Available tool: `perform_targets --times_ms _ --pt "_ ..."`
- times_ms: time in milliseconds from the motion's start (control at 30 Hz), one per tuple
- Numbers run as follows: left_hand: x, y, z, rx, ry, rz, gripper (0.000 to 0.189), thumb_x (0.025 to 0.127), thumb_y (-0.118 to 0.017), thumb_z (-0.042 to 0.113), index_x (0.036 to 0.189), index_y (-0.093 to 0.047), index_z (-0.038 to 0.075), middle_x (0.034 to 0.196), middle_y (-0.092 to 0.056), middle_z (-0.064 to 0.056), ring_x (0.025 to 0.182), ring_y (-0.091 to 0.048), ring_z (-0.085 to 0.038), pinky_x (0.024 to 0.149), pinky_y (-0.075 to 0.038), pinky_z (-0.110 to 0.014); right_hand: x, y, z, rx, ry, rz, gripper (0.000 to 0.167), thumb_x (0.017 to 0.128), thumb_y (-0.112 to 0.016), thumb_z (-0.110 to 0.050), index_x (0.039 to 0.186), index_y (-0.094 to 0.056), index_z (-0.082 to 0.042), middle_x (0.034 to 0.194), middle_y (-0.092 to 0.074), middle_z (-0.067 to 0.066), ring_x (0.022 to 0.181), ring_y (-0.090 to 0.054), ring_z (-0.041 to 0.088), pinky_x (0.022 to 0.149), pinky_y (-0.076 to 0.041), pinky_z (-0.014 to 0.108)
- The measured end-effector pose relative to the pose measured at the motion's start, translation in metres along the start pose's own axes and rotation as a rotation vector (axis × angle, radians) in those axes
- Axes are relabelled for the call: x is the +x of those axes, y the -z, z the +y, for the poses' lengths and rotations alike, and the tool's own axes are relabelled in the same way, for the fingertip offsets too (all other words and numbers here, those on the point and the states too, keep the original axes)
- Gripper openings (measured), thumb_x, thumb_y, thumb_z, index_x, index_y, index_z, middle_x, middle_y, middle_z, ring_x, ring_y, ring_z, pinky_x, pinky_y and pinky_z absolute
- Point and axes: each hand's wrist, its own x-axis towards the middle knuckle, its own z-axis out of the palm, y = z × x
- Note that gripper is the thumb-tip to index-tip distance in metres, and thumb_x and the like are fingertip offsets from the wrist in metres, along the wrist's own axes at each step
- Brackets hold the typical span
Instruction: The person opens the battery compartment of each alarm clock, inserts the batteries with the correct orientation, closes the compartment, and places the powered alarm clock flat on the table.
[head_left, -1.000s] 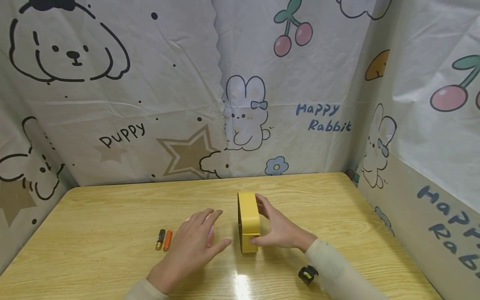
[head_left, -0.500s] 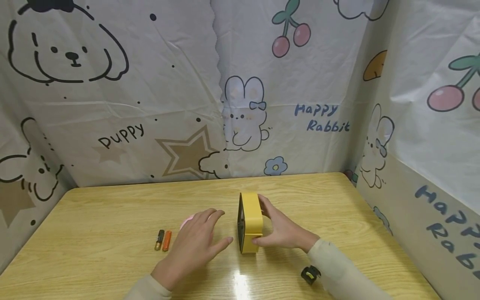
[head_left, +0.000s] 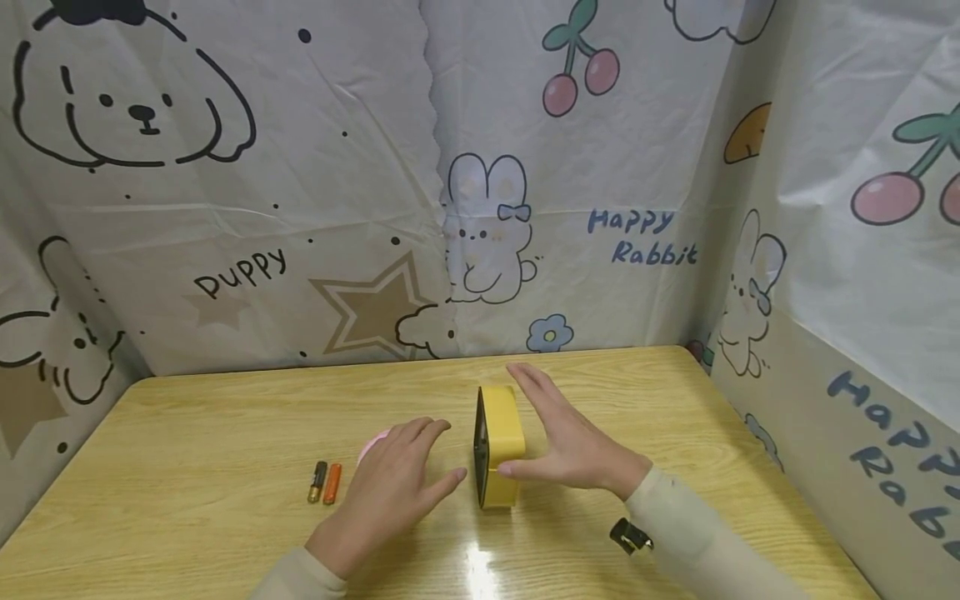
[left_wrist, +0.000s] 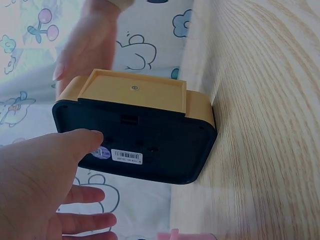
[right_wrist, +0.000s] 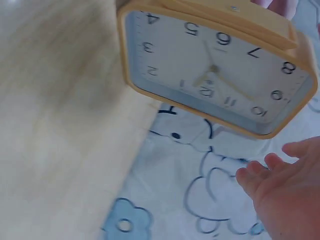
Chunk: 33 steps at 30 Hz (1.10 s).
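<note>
Clock (head_left: 504, 429): yellow, standing on one end on the table (head_left: 225, 442), between the hands
Clock face (right_wrist: 180, 55): turned rightward, numbers 4 to 10 legible
Back sticker (left_wrist: 127, 156): barcode, print too small to read
Left hand (head_left: 397, 479): fingers spread; contact unclear
Right hand (head_left: 581, 446): fingers spread beside the clock; thumb contact unclear
Wall cloth (head_left: 337, 192): "Puppy", "Happy Rabbit"
Batteries (head_left: 332, 483): two, well left of the clock

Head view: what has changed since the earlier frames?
The right hand has opened, its fingers lifting off the yellow clock; whether its thumb still touches is unclear. The clock has turned slightly, showing more of its dark back. The left hand stays open beside it; the black battery and orange battery stay put.
</note>
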Motion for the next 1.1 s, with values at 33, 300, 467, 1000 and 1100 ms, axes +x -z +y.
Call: perform_targets --times_ms 33,300,467,1000,1100 --pt "0.0 0.0 0.0 -0.004 0.0 0.002 0.06 0.088 -0.073 0.051 0.132 -0.062 0.011 0.132 -0.066 -0.012 0.123 -0.062 -0.032 0.101 -0.051 -0.05 0.001 0.002 -0.003 -0.028 0.012 -0.005 0.121 0.076 -0.08 -0.061 0.164 -0.004 -0.028 0.172 -0.009 0.003 0.156 -0.02 0.033 0.117 -0.031 0.062" --pt "0.002 -0.002 0.0 -0.007 -0.014 0.013 0.057 0.089 -0.073 0.049 0.131 -0.063 0.011 0.13 -0.067 -0.011 0.122 -0.063 -0.032 0.101 -0.052 -0.049 0.012 0.006 -0.023 -0.218 0.064 -0.091 0.122 0.076 -0.08 -0.062 0.164 -0.009 -0.017 0.171 -0.013 0.003 0.157 -0.022 0.025 0.122 -0.03 0.047" --pt "0.001 -0.002 0.001 -0.016 -0.022 0.013 0.056 0.089 -0.074 0.048 0.13 -0.064 0.01 0.129 -0.067 -0.012 0.119 -0.064 -0.031 0.099 -0.053 -0.048 0.016 0.005 -0.025 -0.316 0.087 -0.128 0.123 0.076 -0.08 -0.063 0.163 -0.011 -0.009 0.171 -0.016 0.008 0.156 -0.024 0.026 0.124 -0.026 0.043" --pt "-0.001 0.0 0.003 -0.007 -0.047 0.043 0.055 0.088 -0.075 0.046 0.128 -0.064 0.009 0.125 -0.068 -0.01 0.116 -0.065 -0.03 0.098 -0.053 -0.046 0.022 0.005 -0.028 -0.429 0.119 -0.194 0.125 0.071 -0.087 -0.056 0.161 -0.018 -0.003 0.164 -0.031 0.013 0.149 -0.037 0.027 0.119 -0.038 0.041" --pt "-0.002 0.0 0.003 -0.005 -0.047 0.041 0.055 0.088 -0.075 0.047 0.127 -0.065 0.009 0.125 -0.069 -0.01 0.115 -0.065 -0.03 0.098 -0.053 -0.045 0.022 0.005 -0.026 -0.399 0.113 -0.187 0.123 0.07 -0.088 -0.053 0.161 -0.02 -0.004 0.163 -0.032 0.013 0.149 -0.037 0.028 0.119 -0.038 0.041"
